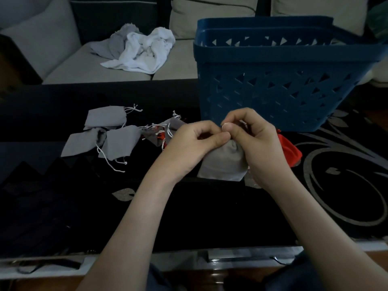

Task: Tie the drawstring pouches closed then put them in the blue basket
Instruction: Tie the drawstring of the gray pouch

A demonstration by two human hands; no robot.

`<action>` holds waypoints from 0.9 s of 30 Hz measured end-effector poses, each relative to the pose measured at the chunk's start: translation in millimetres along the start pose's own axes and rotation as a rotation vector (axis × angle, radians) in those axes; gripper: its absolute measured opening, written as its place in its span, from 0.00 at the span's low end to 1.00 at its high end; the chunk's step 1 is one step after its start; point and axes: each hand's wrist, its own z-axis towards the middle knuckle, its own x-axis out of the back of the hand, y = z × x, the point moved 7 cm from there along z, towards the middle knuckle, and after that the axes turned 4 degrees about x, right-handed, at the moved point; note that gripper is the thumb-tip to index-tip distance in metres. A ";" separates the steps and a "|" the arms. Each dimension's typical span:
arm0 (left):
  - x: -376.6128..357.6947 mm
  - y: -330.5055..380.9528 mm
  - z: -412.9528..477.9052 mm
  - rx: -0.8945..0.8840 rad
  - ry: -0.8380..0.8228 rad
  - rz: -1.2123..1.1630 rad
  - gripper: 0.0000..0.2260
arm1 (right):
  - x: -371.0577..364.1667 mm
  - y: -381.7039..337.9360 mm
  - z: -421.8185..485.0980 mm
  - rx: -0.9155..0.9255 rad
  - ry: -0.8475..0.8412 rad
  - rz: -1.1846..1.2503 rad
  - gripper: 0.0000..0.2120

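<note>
Hands pinching soft grey fabric pouch point(222, 162), perforated blue plastic basket point(273, 91) behind

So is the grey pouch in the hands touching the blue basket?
Apart. The head view shows dark table between the grey pouch and the blue basket.

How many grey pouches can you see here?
5: one held in both hands, three lying at left, one in the tangle behind the left hand. More may be hidden.

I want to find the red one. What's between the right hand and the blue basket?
A red pouch lies there, peeking out beside the right hand, below the blue basket, in the head view.
</note>
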 end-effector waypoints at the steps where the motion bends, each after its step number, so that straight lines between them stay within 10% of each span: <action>1: 0.6 1.2 -0.5 -0.007 0.021 -0.028 0.07 | -0.2 -0.7 -0.4 0.001 0.003 0.035 0.06; 14: 10.6 -4.3 3.4 0.046 0.181 -0.382 0.05 | -4.5 12.2 0.9 -0.071 -0.187 -0.415 0.10; 22: 6.3 1.6 3.4 0.059 0.052 -0.582 0.05 | 1.0 11.3 -1.0 -0.152 -0.281 -0.246 0.17; 27: 9.8 -8.2 4.8 0.116 0.074 -0.313 0.11 | 7.7 14.1 0.4 -0.132 -0.355 -0.458 0.08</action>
